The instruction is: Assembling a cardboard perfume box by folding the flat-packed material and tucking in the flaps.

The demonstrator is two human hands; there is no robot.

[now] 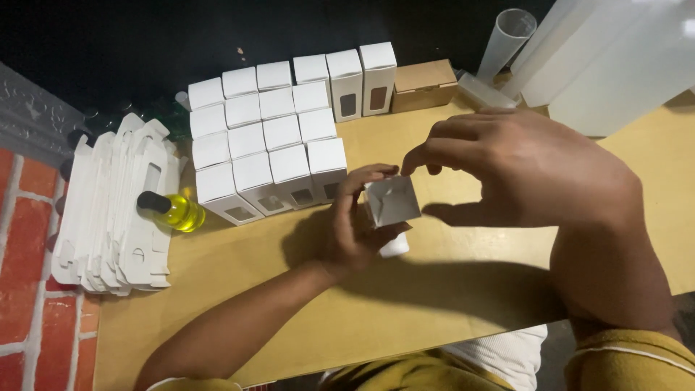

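My left hand (355,224) grips a small white carton box (391,203) upright over the table, its top flaps partly folded in. My right hand (521,170) hovers over the box from the right, with thumb and fingertips pinched at the box's top flap. Behind the hands stand several closed white window boxes (268,145) in tight rows. A small bottle of yellow liquid with a black cap (174,210) lies on its side to the left, next to a stack of flat unfolded white cartons (116,210).
The wooden table (463,289) carries a brown cardboard box (423,85) at the back and clear plastic tubes (504,34) at the back right. A white sheet (622,65) leans at the far right. Red brick floor (29,289) shows at the left.
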